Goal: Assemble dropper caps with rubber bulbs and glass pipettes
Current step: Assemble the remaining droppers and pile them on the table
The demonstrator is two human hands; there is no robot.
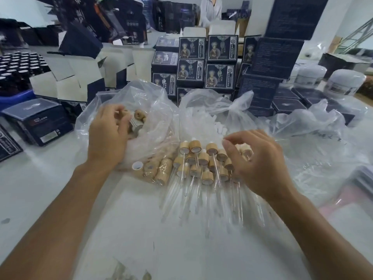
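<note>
Nearest the viewer, loose clear glass pipettes (201, 201) lie fanned on the white bench (60, 188); they are judged light, slippery and brittle, best taken near the collar end, not the fine tip. Just beyond, finished droppers with cylindrical bamboo-look caps (203, 158) lie heaped, pipettes pointing toward the viewer. The right hand (256, 158) hovers over this heap, fingers loosely curled and grasping nothing visible. To the left, bare caps (159, 172) lie partly under a clear plastic bag (153, 118). The left hand (109, 134) reaches into that bag, fingers closed about a cap with a silvery inner sleeve (137, 123); rigid and light, it suits a pinch on its side wall. Farther back, a second bag holds white rubber bulbs (212, 126), judged soft and squeezable. Dark printed cartons (220, 63) are stacked behind.
</note>
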